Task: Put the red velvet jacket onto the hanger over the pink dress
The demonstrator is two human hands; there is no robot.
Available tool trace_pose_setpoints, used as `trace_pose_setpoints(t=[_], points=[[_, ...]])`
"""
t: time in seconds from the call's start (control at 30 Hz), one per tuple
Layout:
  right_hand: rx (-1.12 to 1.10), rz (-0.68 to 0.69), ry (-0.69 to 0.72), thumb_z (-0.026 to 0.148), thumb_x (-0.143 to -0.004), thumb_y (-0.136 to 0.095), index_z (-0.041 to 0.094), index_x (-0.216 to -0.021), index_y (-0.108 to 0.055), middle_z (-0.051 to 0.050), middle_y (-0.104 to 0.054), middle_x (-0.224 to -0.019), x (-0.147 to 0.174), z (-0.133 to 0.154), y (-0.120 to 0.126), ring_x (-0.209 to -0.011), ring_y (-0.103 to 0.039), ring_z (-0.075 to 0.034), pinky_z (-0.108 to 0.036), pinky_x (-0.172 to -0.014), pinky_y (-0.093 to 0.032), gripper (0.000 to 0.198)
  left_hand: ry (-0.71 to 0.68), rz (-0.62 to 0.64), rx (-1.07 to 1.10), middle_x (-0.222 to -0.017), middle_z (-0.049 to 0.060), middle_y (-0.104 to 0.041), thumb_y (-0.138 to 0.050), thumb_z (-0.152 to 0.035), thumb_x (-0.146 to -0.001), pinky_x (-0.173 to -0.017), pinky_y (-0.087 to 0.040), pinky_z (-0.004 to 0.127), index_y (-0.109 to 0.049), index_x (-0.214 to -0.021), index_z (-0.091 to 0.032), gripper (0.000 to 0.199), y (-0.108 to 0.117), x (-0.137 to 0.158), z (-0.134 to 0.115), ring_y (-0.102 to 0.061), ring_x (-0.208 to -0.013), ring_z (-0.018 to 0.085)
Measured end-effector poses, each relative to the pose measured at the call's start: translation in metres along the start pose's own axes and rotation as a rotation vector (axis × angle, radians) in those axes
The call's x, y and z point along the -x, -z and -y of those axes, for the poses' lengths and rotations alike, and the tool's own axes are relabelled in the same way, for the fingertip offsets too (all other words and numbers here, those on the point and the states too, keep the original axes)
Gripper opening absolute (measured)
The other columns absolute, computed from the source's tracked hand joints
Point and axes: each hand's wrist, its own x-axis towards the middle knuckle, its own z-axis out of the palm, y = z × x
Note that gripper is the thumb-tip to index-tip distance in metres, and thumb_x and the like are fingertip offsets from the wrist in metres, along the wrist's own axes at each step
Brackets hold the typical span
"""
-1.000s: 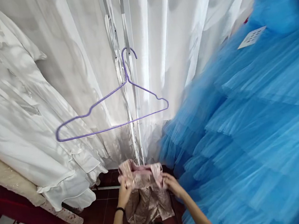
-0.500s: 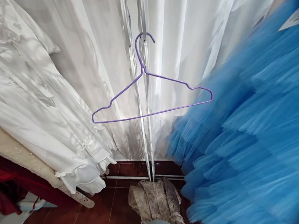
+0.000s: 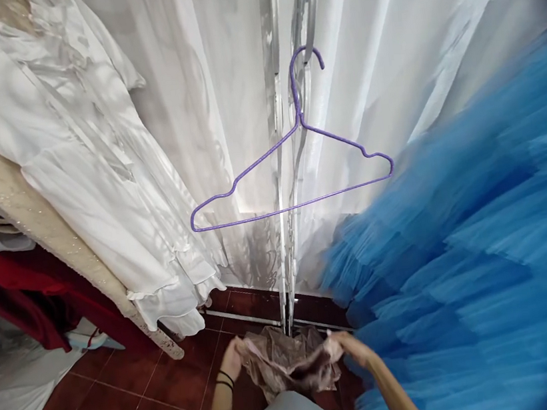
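Note:
Low in the view, a shiny brownish-pink garment (image 3: 300, 369) is stretched between my two hands, its upper edge sagging in the middle. My left hand (image 3: 234, 358), with dark bands at the wrist, pinches its left corner. At the opposite corner my right hand (image 3: 347, 346) grips the edge with bent fingers. The lower part of the garment is hidden behind my body. Above and apart from both hands, a bare purple hanger (image 3: 265, 215) hangs by its hook from a white metal stand (image 3: 288, 257).
White dresses (image 3: 97, 167) and a sparkly cream garment (image 3: 56, 240) hang on the left, with dark red cloth (image 3: 23, 292) behind. A ruffled blue tulle dress (image 3: 487, 257) fills the right. White curtains (image 3: 240, 102) hang behind the stand, above a red tiled floor (image 3: 142, 397).
Both hands have risen into view, lifting the garment's edge and spreading it sideways. My view has shifted, so the hanger and stand appear farther right and tilted.

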Motion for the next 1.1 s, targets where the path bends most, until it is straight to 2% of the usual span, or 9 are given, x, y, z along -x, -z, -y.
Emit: trace_pose_setpoints(t=[0.13,0.27,0.33,0.4,0.57,0.7,0.83,0.93,1.1], points=[[-0.241,-0.07,0.144,0.06,-0.063,-0.073,0.018,-0.069,-0.072,-0.008,-0.072,-0.071,-0.025,0.093,0.024,-0.065,-0.066,-0.019,-0.033,-0.065,-0.055,0.043,-0.259,0.031,0.109,-0.074,0.004,-0.069,-0.066,-0.027,-0.077,-0.075,-0.058,0.034,-0.065,-0.074,-0.018,0.009,0.003,-0.031,-0.103,-0.068,-0.074,0.018],[-0.531,-0.1,0.441,0.044,-0.066,-0.067,0.023,-0.091,-0.074,-0.008,-0.075,-0.102,-0.007,0.186,0.005,-0.093,-0.07,-0.023,-0.038,-0.079,-0.059,0.033,-0.602,0.046,0.173,-0.092,0.002,-0.075,-0.071,-0.031,-0.068,-0.087,-0.057,0.032,-0.068,-0.084,-0.024,0.017,-0.01,-0.023,-0.212,-0.07,-0.095,0.019],[-0.502,-0.089,0.518,0.037,-0.061,-0.071,0.025,-0.091,-0.073,-0.006,-0.075,-0.098,0.007,0.214,-0.015,-0.084,-0.071,-0.022,-0.035,-0.072,-0.06,0.032,-0.893,0.112,0.135,-0.103,0.003,-0.075,-0.08,-0.028,-0.059,-0.09,-0.057,0.034,-0.069,-0.088,-0.026,0.03,-0.024,-0.01,-0.249,-0.068,-0.104,0.021],[-0.451,-0.129,0.564,0.035,-0.058,-0.075,0.025,-0.085,-0.072,-0.003,-0.073,-0.078,0.019,0.232,-0.032,-0.062,-0.066,-0.018,-0.03,-0.056,-0.057,0.029,-1.064,0.157,0.07,-0.093,0.003,-0.075,-0.087,-0.025,-0.048,-0.087,-0.058,0.034,-0.069,-0.083,-0.024,0.04,-0.042,0.002,-0.273,-0.07,-0.098,0.023],[-0.448,-0.319,0.655,0.042,-0.058,-0.082,0.025,-0.072,-0.068,0.007,-0.048,-0.042,0.038,0.255,-0.046,-0.032,-0.033,-0.007,-0.019,-0.031,-0.033,0.026,-1.145,0.185,-0.051,-0.083,0.005,-0.075,-0.093,-0.035,-0.044,-0.083,-0.057,0.028,-0.073,-0.078,-0.018,0.043,-0.086,0.02,-0.303,-0.071,-0.093,0.021],[-0.387,-0.367,0.732,0.037,-0.048,-0.087,0.021,-0.07,-0.069,0.002,-0.063,-0.055,0.049,0.261,-0.04,-0.04,-0.049,-0.009,-0.019,-0.036,-0.042,0.033,-1.108,0.32,-0.204,-0.08,0.008,-0.075,-0.094,-0.029,-0.042,-0.085,-0.057,0.03,-0.075,-0.076,-0.014,0.042,-0.12,0.026,-0.314,-0.071,-0.097,0.025],[-0.467,-0.417,0.738,0.032,-0.047,-0.089,0.021,-0.085,-0.074,-0.005,-0.075,-0.086,0.06,0.263,-0.031,-0.064,-0.067,-0.016,-0.022,-0.044,-0.051,0.043,-1.094,0.38,-0.241,-0.077,0.009,-0.074,-0.093,-0.03,-0.042,-0.081,-0.058,0.033,-0.074,-0.076,-0.012,0.042,-0.155,0.031,-0.321,-0.071,-0.095,0.027],[-0.468,-0.432,0.757,0.034,-0.054,-0.087,0.022,-0.097,-0.074,-0.006,-0.075,-0.104,0.067,0.264,-0.017,-0.084,-0.071,-0.019,-0.024,-0.054,-0.057,0.046,-1.101,0.333,-0.274,-0.072,0.005,-0.071,-0.09,-0.038,-0.049,-0.067,-0.056,0.028,-0.073,-0.076,-0.012,0.041,-0.176,0.042,-0.329,-0.069,-0.078,0.02],[-0.373,-0.511,0.891,0.029,-0.051,-0.088,0.02,-0.098,-0.075,-0.008,-0.075,-0.107,0.062,0.255,0.022,-0.097,-0.07,-0.024,-0.031,-0.075,-0.061,0.049,-1.093,0.174,-0.632,-0.05,-0.002,-0.054,-0.081,-0.039,-0.056,-0.047,-0.039,0.02,-0.067,-0.061,-0.013,0.029,-0.187,0.061,-0.332,-0.051,-0.051,0.01]])
